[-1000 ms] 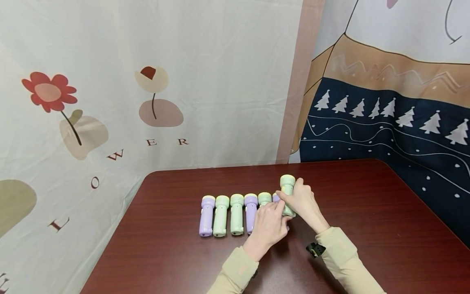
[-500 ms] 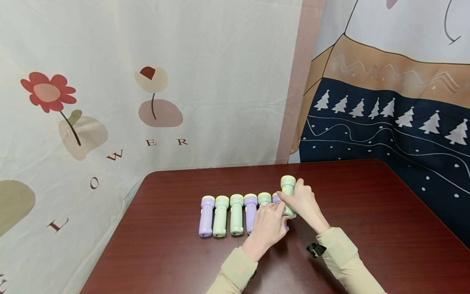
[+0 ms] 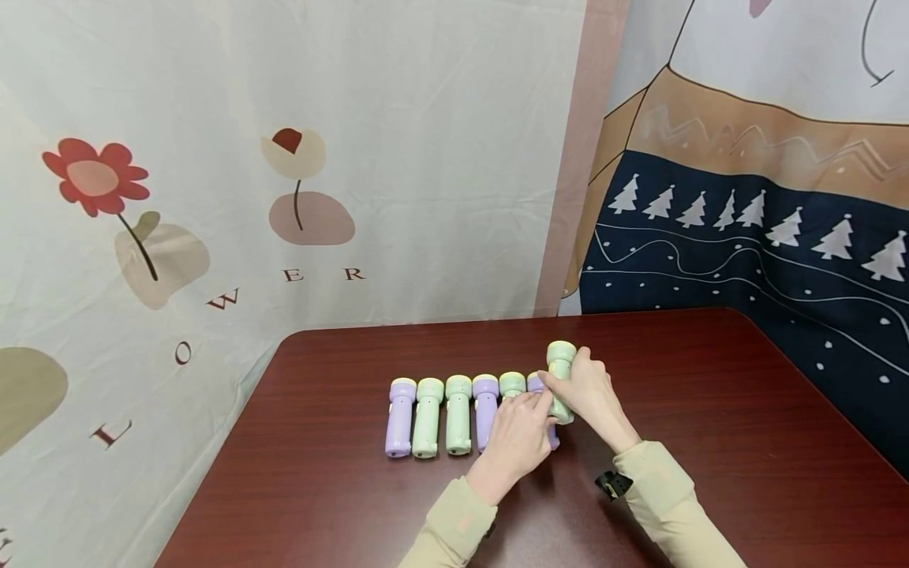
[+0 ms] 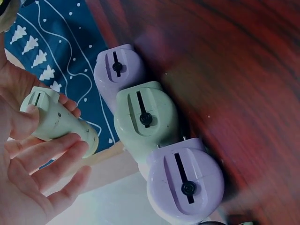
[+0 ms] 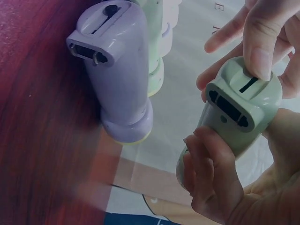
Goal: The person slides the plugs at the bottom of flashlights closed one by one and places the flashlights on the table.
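My right hand [image 3: 588,388] grips a pale green flashlight [image 5: 229,129] round its body, lens end pointing away. Close beside it, my left hand [image 3: 518,434] has its thumb [image 5: 260,61] on the slide switch at the tail and fingers against the side. In the left wrist view, this flashlight [image 4: 61,115] is held above the table, beside the row. Below the hands lies a purple flashlight [image 5: 119,75], the row's rightmost. Left of it, a green flashlight [image 3: 511,384] is mostly hidden by my left hand.
Further left in the row lie a purple flashlight [image 3: 486,410], two green flashlights [image 3: 458,414] and another purple flashlight [image 3: 401,418], side by side. They rest on a dark red wooden table [image 3: 319,489]. Printed curtains [image 3: 426,158] hang behind its far edge.
Both hands keep their hold on the green flashlight. It and the right hand have shifted slightly to the right and nearer. The row has not moved.
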Tool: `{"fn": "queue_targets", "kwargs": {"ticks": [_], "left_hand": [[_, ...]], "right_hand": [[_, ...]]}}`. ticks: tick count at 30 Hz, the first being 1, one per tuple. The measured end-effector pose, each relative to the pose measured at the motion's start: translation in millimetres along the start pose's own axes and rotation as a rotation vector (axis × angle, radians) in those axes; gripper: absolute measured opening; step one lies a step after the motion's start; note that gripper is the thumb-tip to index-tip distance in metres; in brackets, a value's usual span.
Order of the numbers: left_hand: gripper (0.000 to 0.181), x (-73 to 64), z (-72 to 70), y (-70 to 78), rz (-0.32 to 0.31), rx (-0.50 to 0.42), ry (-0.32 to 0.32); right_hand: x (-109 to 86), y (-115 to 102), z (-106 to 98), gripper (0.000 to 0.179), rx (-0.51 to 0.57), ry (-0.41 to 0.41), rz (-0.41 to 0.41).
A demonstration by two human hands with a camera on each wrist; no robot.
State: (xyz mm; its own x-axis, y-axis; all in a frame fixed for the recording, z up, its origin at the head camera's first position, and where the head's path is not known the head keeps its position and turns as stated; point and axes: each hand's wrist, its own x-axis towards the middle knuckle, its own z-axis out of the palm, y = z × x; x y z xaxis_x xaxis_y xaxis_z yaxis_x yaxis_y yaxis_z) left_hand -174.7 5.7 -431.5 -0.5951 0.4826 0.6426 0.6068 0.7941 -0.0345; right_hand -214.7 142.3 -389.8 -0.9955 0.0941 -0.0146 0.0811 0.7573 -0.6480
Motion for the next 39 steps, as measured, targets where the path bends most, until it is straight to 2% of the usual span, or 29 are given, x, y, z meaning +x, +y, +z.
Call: {"fn": "queue_targets", "kwargs": {"ticks": [6, 13, 18, 24, 29, 39], "left_hand": [[0.023, -2.0, 0.4, -1.2, 0.023, 0.023, -0.08], [0.035, -5.2, -0.2, -3.9, 0.031, 0.049, -0.244], [0.051, -9.8, -0.8, -4.2, -0.013, 0.045, -0.381], [0.059, -14.2, -1.4, -3.6, -0.082, 0.038, -0.514], [0.058, -16.2, 0.6, -3.3, -0.104, 0.043, -0.56], [0.054, -16.0, 0.2, -2.0, -0.111, 0.064, -0.583]], "right_hand": [[0.3, 6, 2, 0.066, -0.03, 0.008, 0.002], [2.1, 17, 3, 0.067, -0.104, 0.013, -0.002], [4.2, 26, 4, 0.068, -0.172, -0.015, 0.019], [4.8, 35, 7, 0.08, -0.237, -0.088, 0.054], [5.1, 37, 12, 0.081, -0.246, -0.118, 0.081], [4.4, 38, 17, 0.083, -0.249, -0.119, 0.084]]}}
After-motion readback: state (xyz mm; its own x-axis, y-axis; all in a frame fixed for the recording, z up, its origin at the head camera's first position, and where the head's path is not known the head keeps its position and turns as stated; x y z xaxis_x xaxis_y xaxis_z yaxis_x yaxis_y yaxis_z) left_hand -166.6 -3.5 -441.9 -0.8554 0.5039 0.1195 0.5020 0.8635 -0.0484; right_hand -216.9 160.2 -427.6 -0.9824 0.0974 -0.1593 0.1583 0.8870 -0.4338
